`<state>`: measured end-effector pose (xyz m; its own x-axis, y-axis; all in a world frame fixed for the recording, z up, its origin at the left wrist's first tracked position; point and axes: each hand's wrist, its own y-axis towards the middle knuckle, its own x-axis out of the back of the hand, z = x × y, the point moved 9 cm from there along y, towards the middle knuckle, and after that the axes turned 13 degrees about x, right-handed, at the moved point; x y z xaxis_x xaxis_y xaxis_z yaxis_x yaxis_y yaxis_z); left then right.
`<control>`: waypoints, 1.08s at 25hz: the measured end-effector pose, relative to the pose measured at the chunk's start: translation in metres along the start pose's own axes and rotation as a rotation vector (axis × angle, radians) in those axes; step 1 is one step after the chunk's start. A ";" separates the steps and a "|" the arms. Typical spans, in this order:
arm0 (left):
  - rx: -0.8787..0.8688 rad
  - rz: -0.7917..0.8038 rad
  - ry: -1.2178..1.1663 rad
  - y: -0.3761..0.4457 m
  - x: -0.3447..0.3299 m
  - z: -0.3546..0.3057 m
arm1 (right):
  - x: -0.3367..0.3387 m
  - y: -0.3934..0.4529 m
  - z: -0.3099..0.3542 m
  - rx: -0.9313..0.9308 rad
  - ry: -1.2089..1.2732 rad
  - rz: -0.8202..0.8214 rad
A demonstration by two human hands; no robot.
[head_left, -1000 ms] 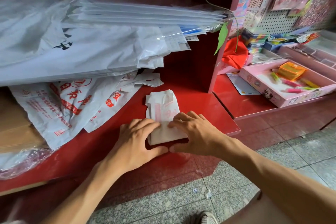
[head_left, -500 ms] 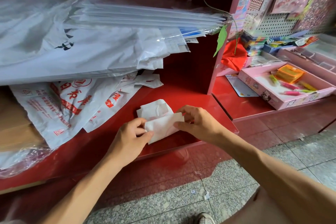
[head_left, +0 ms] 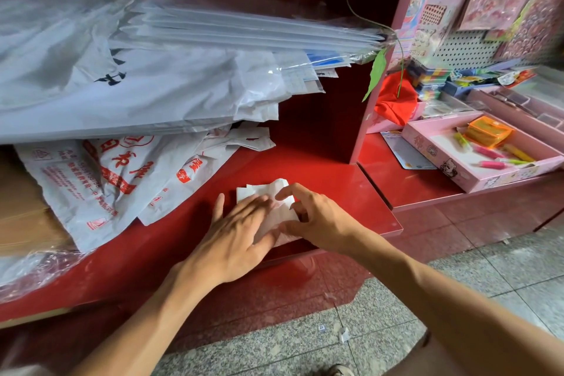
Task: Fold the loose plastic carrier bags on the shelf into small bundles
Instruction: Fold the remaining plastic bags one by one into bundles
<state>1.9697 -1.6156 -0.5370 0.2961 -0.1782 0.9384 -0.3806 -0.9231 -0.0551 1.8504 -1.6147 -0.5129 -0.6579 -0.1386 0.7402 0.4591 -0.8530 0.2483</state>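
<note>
Folded bag: the small white bundle [head_left: 265, 192] lay near the front edge of the red shelf [head_left: 351, 192], partly hidden under both hands.
Left hand: the left hand [head_left: 235, 232] lay flat on the bundle, fingers straight and pointing toward 1 o'clock, pressing it down; the bundle showed beyond its fingertips at 12 o'clock.
Right hand: the right hand [head_left: 317, 220] sat at the bundle's 3 o'clock side, fingers curled, thumb and fingertips touching its edges; whether it truly pinched the plastic was unclear.
Loose bags: printed white carrier bags [head_left: 100, 180] lay at 10 o'clock from the bundle, apart from it.
Pink tray: a pink tray [head_left: 476, 174] stood at 2 o'clock, well apart.
</note>
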 end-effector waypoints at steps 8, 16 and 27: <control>-0.055 0.065 0.158 0.000 -0.010 -0.005 | -0.006 0.001 0.023 0.122 -0.623 0.082; -0.238 -0.199 -0.055 -0.025 0.024 -0.015 | -0.020 -0.020 -0.006 0.025 -0.463 0.487; 0.328 -0.278 -0.079 -0.008 0.024 0.034 | 0.008 -0.013 -0.016 -0.310 -0.357 0.010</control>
<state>2.0100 -1.6237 -0.5256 0.4193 0.0785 0.9044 0.0177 -0.9968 0.0784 1.8294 -1.6125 -0.5197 -0.3829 -0.0118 0.9237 0.2286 -0.9700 0.0824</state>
